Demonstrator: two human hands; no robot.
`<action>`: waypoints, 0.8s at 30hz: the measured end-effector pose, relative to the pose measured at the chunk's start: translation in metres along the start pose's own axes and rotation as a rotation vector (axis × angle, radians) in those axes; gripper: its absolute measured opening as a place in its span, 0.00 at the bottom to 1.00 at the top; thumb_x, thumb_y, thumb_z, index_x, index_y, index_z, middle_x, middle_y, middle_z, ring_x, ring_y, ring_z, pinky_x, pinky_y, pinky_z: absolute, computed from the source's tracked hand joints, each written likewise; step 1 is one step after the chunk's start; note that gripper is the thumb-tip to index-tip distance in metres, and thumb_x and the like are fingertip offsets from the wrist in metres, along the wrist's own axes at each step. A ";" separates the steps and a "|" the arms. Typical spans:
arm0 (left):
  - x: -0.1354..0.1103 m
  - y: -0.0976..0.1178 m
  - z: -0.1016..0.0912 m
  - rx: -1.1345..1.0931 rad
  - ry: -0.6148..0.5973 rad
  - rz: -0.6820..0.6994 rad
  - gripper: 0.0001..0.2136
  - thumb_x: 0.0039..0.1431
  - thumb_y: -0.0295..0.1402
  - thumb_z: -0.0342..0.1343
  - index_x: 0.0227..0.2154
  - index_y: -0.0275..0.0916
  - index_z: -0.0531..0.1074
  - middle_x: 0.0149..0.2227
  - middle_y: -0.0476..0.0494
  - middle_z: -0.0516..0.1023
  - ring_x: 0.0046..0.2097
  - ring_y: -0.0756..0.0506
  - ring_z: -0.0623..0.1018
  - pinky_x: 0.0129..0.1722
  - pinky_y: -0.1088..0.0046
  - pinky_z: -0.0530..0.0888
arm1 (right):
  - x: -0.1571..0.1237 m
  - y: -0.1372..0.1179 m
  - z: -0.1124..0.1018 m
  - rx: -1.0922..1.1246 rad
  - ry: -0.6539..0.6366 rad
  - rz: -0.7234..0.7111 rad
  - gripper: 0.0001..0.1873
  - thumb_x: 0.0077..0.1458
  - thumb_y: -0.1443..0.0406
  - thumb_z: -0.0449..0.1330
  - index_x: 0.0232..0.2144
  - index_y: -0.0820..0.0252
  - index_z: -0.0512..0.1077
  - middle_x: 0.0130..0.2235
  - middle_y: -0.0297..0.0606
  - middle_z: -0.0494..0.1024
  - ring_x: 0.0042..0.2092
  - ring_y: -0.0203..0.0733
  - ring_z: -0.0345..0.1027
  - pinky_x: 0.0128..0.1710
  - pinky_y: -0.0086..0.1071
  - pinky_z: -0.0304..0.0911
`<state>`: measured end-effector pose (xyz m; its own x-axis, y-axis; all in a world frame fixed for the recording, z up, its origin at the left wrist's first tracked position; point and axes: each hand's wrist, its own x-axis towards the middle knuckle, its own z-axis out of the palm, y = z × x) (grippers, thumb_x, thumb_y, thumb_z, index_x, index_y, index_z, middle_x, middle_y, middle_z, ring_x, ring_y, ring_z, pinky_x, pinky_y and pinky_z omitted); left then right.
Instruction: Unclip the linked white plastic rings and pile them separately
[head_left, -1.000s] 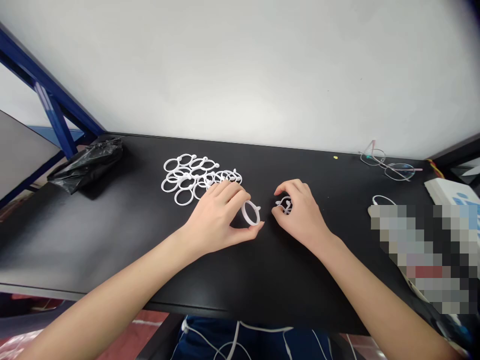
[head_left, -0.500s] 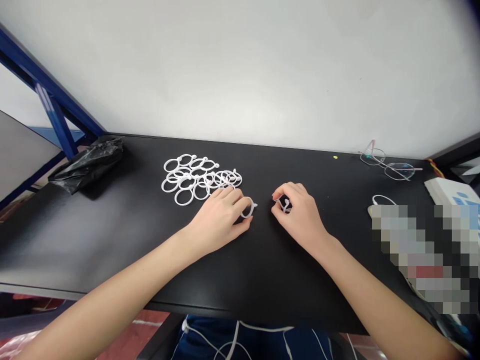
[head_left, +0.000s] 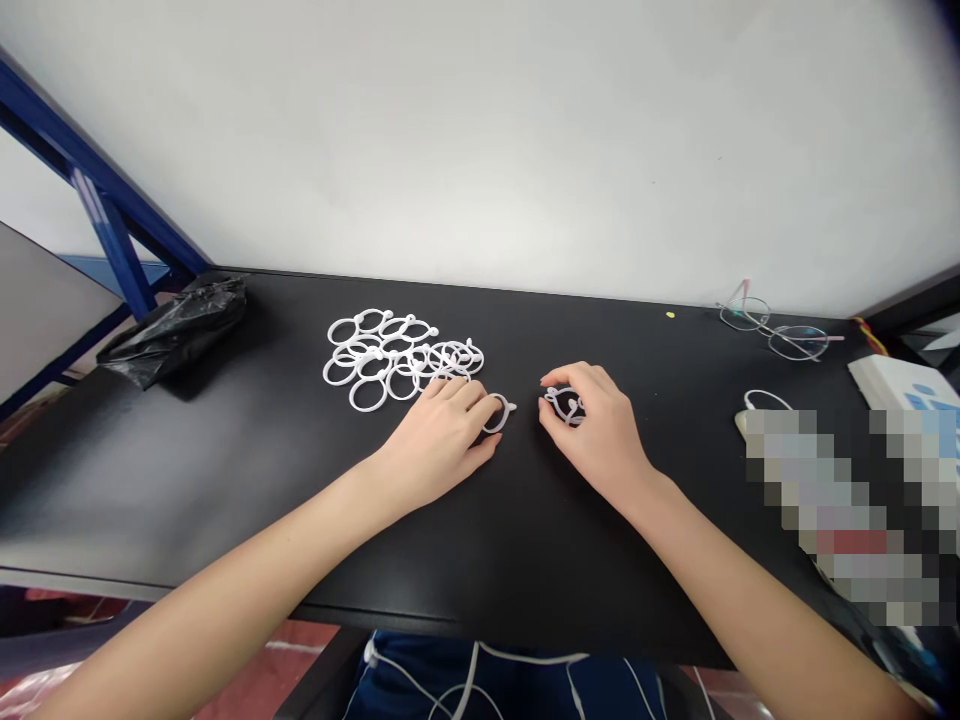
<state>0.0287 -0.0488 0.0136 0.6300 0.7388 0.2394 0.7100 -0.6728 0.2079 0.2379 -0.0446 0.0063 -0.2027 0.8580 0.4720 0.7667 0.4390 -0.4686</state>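
Note:
White curtain rings with small eyelets lie in a cluster (head_left: 368, 393) on the black table, just beyond my left hand (head_left: 442, 440). That hand's thumb and fingers are closed about a single curtain ring (head_left: 507, 418), its eyelet pointing right. A short gap to the right, my right hand (head_left: 596, 415) curves over a few more white rings (head_left: 564, 408) low at the tabletop. Its thumb and index fingertips are apart, with an eyelet showing between them. The palm and fingers hide part of these rings, so their number is unclear.
A crumpled black plastic bag (head_left: 176, 330) lies at the back left by a blue metal frame (head_left: 112, 240). Eyeglasses (head_left: 798, 343) rest at the back right. Nearer on the right are a white box (head_left: 892, 385) and a blurred-out object (head_left: 847, 510).
My right thumb and index finger have spread slightly apart, and more of the rings beneath shows. The ring at my left hand has turned a little flatter. The cluster is unchanged.

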 end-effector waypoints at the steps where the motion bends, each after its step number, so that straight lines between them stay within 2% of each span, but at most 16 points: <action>1: 0.000 0.000 0.000 -0.002 -0.003 -0.006 0.07 0.64 0.31 0.53 0.42 0.36 0.70 0.40 0.42 0.74 0.43 0.41 0.73 0.45 0.60 0.70 | 0.000 0.001 0.001 -0.016 -0.028 0.024 0.09 0.51 0.73 0.56 0.33 0.56 0.68 0.36 0.38 0.76 0.40 0.49 0.70 0.40 0.41 0.65; 6: -0.001 -0.001 0.001 -0.029 0.022 -0.011 0.07 0.64 0.30 0.53 0.42 0.37 0.71 0.44 0.40 0.74 0.46 0.40 0.73 0.46 0.59 0.71 | -0.001 0.004 0.003 0.033 -0.075 0.078 0.12 0.51 0.75 0.53 0.35 0.56 0.68 0.37 0.38 0.75 0.40 0.47 0.71 0.39 0.40 0.66; 12: -0.002 -0.001 0.000 -0.027 0.023 -0.004 0.07 0.63 0.29 0.53 0.43 0.36 0.71 0.45 0.39 0.73 0.47 0.39 0.72 0.46 0.58 0.71 | -0.001 0.001 0.003 0.105 -0.029 -0.002 0.10 0.54 0.75 0.53 0.33 0.56 0.69 0.36 0.38 0.76 0.38 0.45 0.72 0.39 0.38 0.67; 18: -0.002 -0.001 -0.002 -0.028 0.024 0.006 0.07 0.64 0.30 0.52 0.43 0.36 0.71 0.46 0.38 0.73 0.48 0.38 0.72 0.48 0.56 0.71 | 0.000 -0.006 0.001 0.202 0.103 -0.116 0.10 0.57 0.75 0.54 0.33 0.55 0.69 0.37 0.39 0.78 0.40 0.44 0.73 0.42 0.39 0.70; 24: -0.003 -0.001 0.001 -0.012 0.055 0.049 0.07 0.64 0.30 0.52 0.43 0.36 0.71 0.47 0.37 0.73 0.49 0.38 0.72 0.49 0.56 0.70 | -0.001 -0.011 0.001 0.279 0.227 -0.209 0.11 0.55 0.76 0.55 0.34 0.56 0.70 0.36 0.39 0.78 0.40 0.43 0.73 0.41 0.39 0.71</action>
<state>0.0259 -0.0501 0.0119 0.6456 0.7017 0.3012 0.6745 -0.7090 0.2061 0.2293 -0.0500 0.0102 -0.1731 0.6760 0.7162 0.5229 0.6793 -0.5149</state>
